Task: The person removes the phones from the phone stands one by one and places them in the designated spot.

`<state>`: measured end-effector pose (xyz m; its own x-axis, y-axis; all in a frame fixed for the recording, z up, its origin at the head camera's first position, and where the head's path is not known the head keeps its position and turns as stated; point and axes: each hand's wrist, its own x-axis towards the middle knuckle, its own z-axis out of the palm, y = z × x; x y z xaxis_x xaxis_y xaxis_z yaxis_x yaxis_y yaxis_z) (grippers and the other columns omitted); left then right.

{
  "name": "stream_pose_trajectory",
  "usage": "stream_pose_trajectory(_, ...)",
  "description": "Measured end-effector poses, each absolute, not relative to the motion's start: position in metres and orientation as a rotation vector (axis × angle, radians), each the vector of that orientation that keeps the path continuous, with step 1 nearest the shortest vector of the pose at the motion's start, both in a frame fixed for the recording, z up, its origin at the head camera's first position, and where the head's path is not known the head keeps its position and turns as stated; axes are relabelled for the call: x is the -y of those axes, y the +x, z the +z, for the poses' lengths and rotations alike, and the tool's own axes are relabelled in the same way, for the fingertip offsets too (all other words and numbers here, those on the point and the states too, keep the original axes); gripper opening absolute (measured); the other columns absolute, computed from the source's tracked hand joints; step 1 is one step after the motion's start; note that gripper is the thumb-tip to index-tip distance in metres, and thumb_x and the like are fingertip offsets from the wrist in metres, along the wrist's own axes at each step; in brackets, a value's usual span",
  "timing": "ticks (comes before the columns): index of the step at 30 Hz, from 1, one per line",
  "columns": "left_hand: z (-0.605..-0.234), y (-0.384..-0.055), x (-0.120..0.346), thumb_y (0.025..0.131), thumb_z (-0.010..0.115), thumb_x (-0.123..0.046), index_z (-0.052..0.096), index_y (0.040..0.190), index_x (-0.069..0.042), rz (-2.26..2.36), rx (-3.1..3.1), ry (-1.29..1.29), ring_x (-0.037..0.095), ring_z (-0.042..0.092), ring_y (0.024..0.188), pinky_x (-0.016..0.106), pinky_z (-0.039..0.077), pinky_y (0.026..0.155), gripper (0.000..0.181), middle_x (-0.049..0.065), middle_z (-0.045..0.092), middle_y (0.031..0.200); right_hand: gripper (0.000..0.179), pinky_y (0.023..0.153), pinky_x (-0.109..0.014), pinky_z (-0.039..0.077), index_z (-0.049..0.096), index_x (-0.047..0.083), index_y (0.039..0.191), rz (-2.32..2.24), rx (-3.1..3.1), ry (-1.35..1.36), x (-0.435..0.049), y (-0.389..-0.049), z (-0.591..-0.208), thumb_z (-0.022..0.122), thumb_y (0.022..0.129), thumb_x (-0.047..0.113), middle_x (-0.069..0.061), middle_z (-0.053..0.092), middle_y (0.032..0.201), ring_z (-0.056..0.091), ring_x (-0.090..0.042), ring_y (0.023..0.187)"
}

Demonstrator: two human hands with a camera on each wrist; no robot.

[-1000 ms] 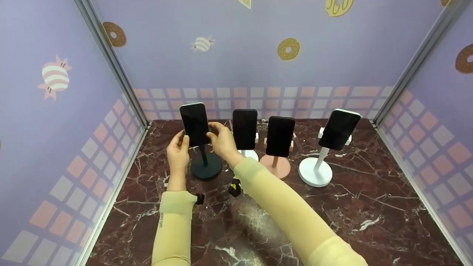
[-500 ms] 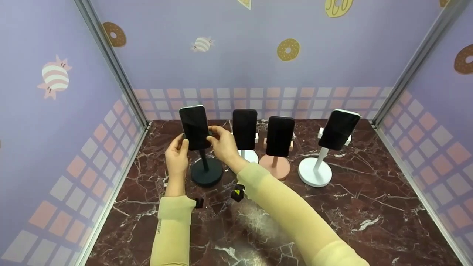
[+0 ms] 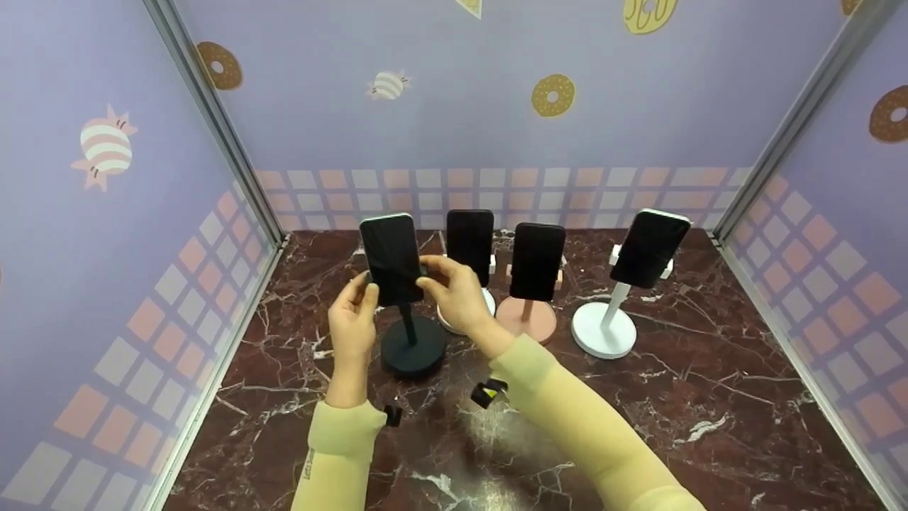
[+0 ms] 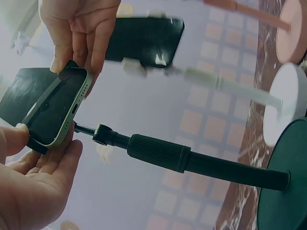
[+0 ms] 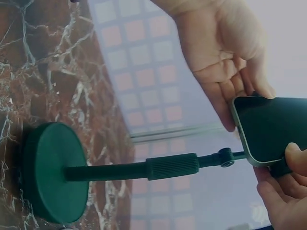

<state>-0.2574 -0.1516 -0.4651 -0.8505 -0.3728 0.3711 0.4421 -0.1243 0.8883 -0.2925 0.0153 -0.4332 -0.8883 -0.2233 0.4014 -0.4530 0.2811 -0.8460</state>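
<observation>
A phone [image 3: 391, 259] with a dark screen and pale rim sits in a black phone stand [image 3: 413, 346]. My left hand [image 3: 353, 319] pinches the stand's holder at the phone's left edge, thumb in front and fingers behind. On the opposite edge my right hand [image 3: 457, 291] grips likewise, its thumb by the screen. In the left wrist view the black stand's ribbed pole [image 4: 158, 152] rises from a round base [image 4: 283, 182] to a hinge behind the phone. The right wrist view has the base [image 5: 55, 172] near the tabletop; whether it touches, I cannot tell.
To the right stand a white stand [image 3: 489, 304] with a dark phone [image 3: 470, 247], a pink stand [image 3: 528, 323] with another phone [image 3: 538, 261], and a second white stand [image 3: 604, 330] holding a tilted phone [image 3: 650, 248]. Patterned walls [image 3: 454, 128] enclose the marbled tabletop [image 3: 638, 426].
Both hands have brought the black stand and its phone toward me and a little right. The phone now sits lower in the head view. The other stands have stayed put.
</observation>
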Motion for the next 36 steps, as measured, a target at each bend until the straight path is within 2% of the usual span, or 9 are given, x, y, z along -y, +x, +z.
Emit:
stream_pose_trajectory(9, -0.466, -0.24, 0.115, 0.099, 0.064, 0.001, 0.057, 0.126, 0.023, -2.036, 1.616, -0.168, 0.003, 0.067, 0.086, 0.017, 0.057, 0.082, 0.035, -0.007, 0.074, 0.098, 0.032, 0.095, -0.042, 0.06, 0.068, -0.011, 0.122, 1.709, 2.272, 0.628, -0.058, -0.271, -0.433, 0.073, 0.092, 0.0, -0.025, 0.073, 0.118, 0.071, -0.035, 0.107)
stream_pose_trajectory(13, -0.472, -0.237, 0.1, 0.099, 0.064, 0.0, 0.057, 0.126, 0.023, -2.047, 1.617, -0.199, 0.004, 0.065, 0.087, 0.017, 0.056, 0.082, 0.036, -0.006, 0.072, 0.101, 0.031, 0.091, -0.035, 0.061, 0.069, -0.011, 0.12, 1.73, 2.238, 0.605, -0.074, -0.264, -0.437, 0.073, 0.09, -0.002, -0.025, 0.074, 0.115, 0.071, -0.034, 0.105)
stream_pose_trajectory(18, -0.479, -0.232, 0.086, 0.1, 0.064, -0.001, 0.058, 0.127, 0.021, -2.04, 1.653, -0.226, 0.004, 0.066, 0.09, 0.018, 0.057, 0.083, 0.035, 0.017, 0.073, 0.108, 0.031, 0.087, -0.024, 0.059, 0.069, -0.011, 0.119, 1.736, 2.203, 0.586, -0.09, -0.255, -0.444, 0.074, 0.09, -0.004, -0.025, 0.074, 0.113, 0.072, -0.032, 0.102)
stream_pose_trajectory(20, -0.481, -0.229, 0.081, 0.1, 0.064, -0.001, 0.059, 0.127, 0.02, -2.022, 1.673, -0.247, 0.004, 0.067, 0.091, 0.018, 0.057, 0.083, 0.035, 0.028, 0.071, 0.112, 0.03, 0.086, -0.021, 0.058, 0.07, -0.009, 0.119, 1.721, 2.21, 0.55, -0.095, -0.25, -0.446, 0.075, 0.09, -0.002, -0.023, 0.075, 0.112, 0.072, -0.025, 0.1)
stream_pose_trajectory(23, -0.484, -0.226, 0.075, 0.1, 0.064, 0.0, 0.06, 0.127, 0.02, -1.997, 1.688, -0.276, 0.003, 0.068, 0.091, 0.017, 0.057, 0.082, 0.034, 0.035, 0.068, 0.114, 0.03, 0.081, -0.016, 0.056, 0.071, -0.008, 0.118, 1.721, 2.213, 0.511, -0.102, -0.244, -0.449, 0.076, 0.089, -0.001, -0.021, 0.076, 0.111, 0.071, -0.014, 0.095)
stream_pose_trajectory(26, -0.488, -0.224, 0.07, 0.099, 0.064, 0.002, 0.06, 0.126, 0.019, -1.984, 1.692, -0.307, 0.003, 0.067, 0.089, 0.016, 0.057, 0.08, 0.033, 0.037, 0.068, 0.112, 0.03, 0.079, -0.014, 0.055, 0.07, -0.009, 0.118, 1.732, 2.201, 0.514, -0.109, -0.24, -0.452, 0.075, 0.089, -0.002, -0.022, 0.075, 0.111, 0.069, -0.009, 0.094)
stream_pose_trajectory(30, -0.492, -0.223, 0.064, 0.098, 0.064, 0.003, 0.06, 0.126, 0.021, -1.974, 1.694, -0.332, 0.002, 0.066, 0.087, 0.016, 0.056, 0.079, 0.033, 0.038, 0.067, 0.109, 0.029, 0.077, -0.013, 0.056, 0.07, -0.011, 0.117, 1.716, 2.19, 0.519, -0.116, -0.237, -0.456, 0.075, 0.09, -0.003, -0.024, 0.075, 0.11, 0.07, -0.009, 0.092)
stream_pose_trajectory(36, -0.497, -0.22, 0.057, 0.099, 0.062, 0.004, 0.058, 0.126, 0.023, -2.024, 1.699, -0.327, 0.0, 0.069, 0.098, 0.016, 0.057, 0.087, 0.033, 0.041, 0.064, 0.119, 0.029, 0.074, -0.018, 0.061, 0.069, -0.012, 0.118, 1.753, 2.194, 0.501, -0.123, -0.235, -0.464, 0.074, 0.091, -0.004, -0.025, 0.075, 0.108, 0.071, -0.008, 0.089)
